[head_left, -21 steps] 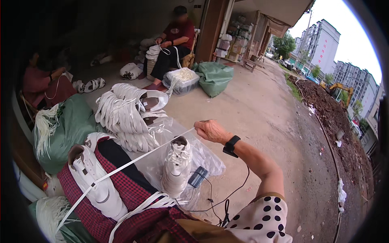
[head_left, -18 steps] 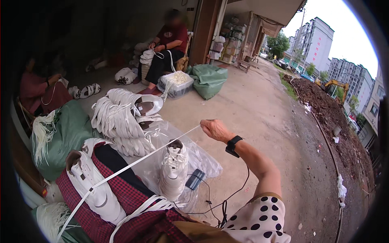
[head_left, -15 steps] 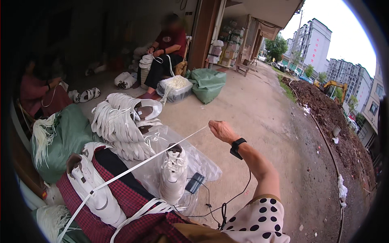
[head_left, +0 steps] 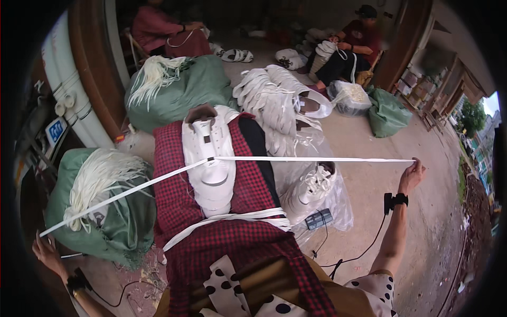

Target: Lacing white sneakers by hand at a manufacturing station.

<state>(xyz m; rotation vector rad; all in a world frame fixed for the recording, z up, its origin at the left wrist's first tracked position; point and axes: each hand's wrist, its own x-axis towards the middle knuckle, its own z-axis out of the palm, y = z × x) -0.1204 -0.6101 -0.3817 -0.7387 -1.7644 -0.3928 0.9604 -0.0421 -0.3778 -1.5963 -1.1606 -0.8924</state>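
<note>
A white shoe (head_left: 209, 158) rests on the red checked cloth over my lap, its toe toward me. A flat white shoelace (head_left: 311, 159) passes through the shoe at its lowest lacing point and is drawn tight to both sides. At the far left my left hand (head_left: 48, 254) pinches one end of the lace. Out to the right, my right hand (head_left: 412, 177) pinches the other end, arm stretched out. More white laces (head_left: 232, 223) lie across my lap below the shoe.
A laced shoe (head_left: 309, 193) stands on plastic sheeting beside a small dark device (head_left: 318, 219). Behind it are stacked white shoes (head_left: 266, 100). Green sacks (head_left: 195, 82) with bundled laces (head_left: 108, 174) stand left. Two people sit further back; a tub of laces (head_left: 348, 98) stands near one.
The view has swung left, bringing my left hand into sight. My right hand stays out to the right with its lace end, and the lace now spreads nearly straight from the shoe.
</note>
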